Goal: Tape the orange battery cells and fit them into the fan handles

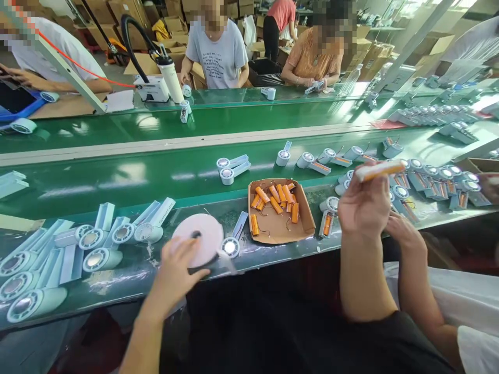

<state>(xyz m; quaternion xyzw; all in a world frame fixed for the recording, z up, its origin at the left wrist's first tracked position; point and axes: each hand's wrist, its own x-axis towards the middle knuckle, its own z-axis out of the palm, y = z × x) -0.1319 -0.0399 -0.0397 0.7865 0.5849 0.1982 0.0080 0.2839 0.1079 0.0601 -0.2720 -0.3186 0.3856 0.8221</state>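
Observation:
My left hand (180, 267) rests on the near left part of a roll of white tape (208, 234), fingers spread over its face and thumb out by its lower edge. A loose tape end hangs off the roll's right side. My right hand (364, 205) is raised at the right, pinching an orange battery (395, 167) with a whitish strip along it. Just right of the roll lies a light blue handheld fan body (231, 247). Between my hands, a cardboard tray (273, 238) holds several orange wired batteries (276, 205).
Several fan bodies (99, 259) crowd the bench at left. More fans with batteries (432, 182) lie at right, beside a co-worker's hand (405, 231). A green conveyor (156, 179) runs behind, carrying fans. People work across it, near a white machine (152, 91).

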